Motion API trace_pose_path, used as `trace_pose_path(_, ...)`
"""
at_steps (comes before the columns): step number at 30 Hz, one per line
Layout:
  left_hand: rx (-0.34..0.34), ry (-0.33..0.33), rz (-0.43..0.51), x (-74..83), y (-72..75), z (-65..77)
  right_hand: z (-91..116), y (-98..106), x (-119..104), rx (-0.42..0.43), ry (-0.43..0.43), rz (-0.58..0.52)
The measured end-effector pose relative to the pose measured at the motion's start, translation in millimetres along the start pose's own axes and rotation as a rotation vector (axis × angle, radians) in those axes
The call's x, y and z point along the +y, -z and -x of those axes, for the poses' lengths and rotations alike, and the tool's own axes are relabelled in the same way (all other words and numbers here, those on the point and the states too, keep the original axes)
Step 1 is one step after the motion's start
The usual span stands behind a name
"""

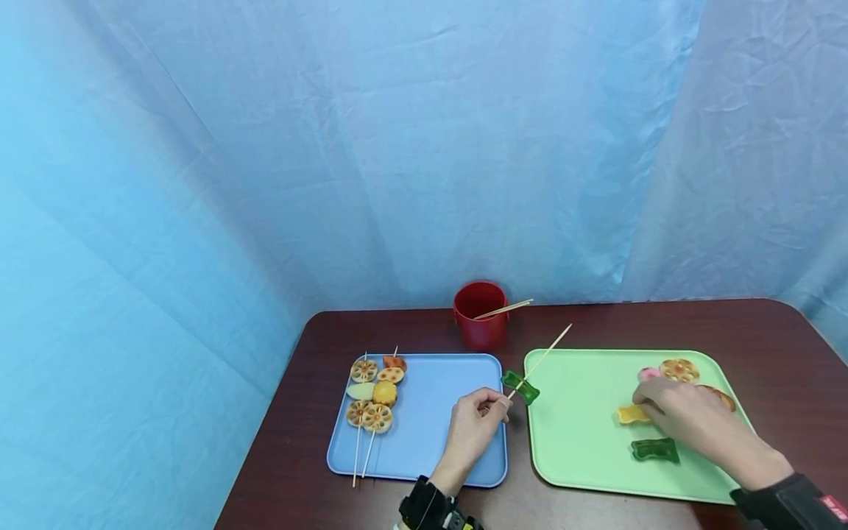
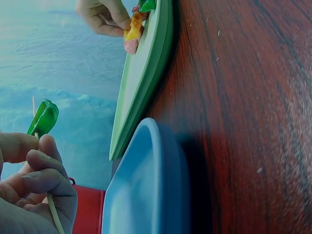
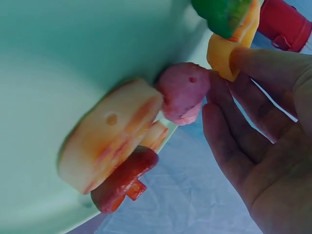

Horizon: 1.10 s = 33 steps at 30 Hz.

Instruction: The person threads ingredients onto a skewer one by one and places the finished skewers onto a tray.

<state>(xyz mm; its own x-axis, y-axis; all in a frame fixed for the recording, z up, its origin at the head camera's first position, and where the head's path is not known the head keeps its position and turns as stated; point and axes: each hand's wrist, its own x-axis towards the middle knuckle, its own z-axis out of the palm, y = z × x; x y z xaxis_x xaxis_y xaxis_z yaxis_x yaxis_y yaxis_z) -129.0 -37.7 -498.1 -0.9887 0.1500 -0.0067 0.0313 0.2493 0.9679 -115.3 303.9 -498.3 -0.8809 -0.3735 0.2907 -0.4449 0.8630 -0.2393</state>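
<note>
L hand (image 1: pixel 473 419) is over the R side of the shallow blue plastic tray (image 1: pixel 437 397), thumb and fingers clamped on a thin pale wooden skewer (image 1: pixel 556 340), just below the glossy green pepper-like toy piece (image 1: pixel 520 387) threaded on it. Stick slants up and away to the R, shaft bare above the piece; low grip presumably chosen to keep that length free and to stop the piece sliding down. R hand (image 1: pixel 695 412) is over the light green plastic tray (image 1: pixel 576 442), thumb and fingers clamped on a small yellow toy piece (image 1: pixel 632 414); cannot tell whether it is fully clear of the tray. Near R hand on same tray: second green pepper-like piece (image 1: pixel 654 450), round pink piece (image 1: pixel 650 374), browned lotus-root slice (image 1: pixel 679 370) and a brown piece (image 1: pixel 721 398) partly hidden by the hand. R wrist view shows a small hole in the pink piece, prob. made to take a stick. Loose pcs. appear grouped on R tray for easy reach of R hand. On L tray, two loaded skewers (image 1: pixel 358 456) lie side by side, bare ends toward the person, apparently for tidy separation from loose stock. Red cup (image 1: pixel 482 335) stands on the dark wood-grain counter (image 1: pixel 298 427) behind the trays, spare sticks (image 1: pixel 510 309) leaning R, approx. within reach of either hand.
</note>
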Motion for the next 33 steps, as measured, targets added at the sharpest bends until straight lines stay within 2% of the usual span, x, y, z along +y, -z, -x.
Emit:
trace_pose_path(4,0.0,-0.007,-0.002,-0.8,-0.1,0.5,-2.7,3.3,-1.6,0.045,0.011,-0.022)
trace_pose_path(10,-0.01,-0.004,0.001,-3.6,-0.3,2.2,-12.7,5.9,-6.2,0.081,-0.017,-0.072)
trace_pose_path(17,-0.013,-0.005,0.007,-4.0,-2.0,2.4,-23.5,6.0,-12.7,0.211,-0.027,-0.116)
trace_pose_path(23,-0.032,-0.008,0.009,-4.1,-1.7,4.4,-29.4,8.1,-21.4,0.285,-0.105,-0.161)
trace_pose_path(33,-0.101,-0.003,0.035,-3.2,-1.6,7.0,-40.0,11.5,-26.6,0.293,-0.288,-0.303)
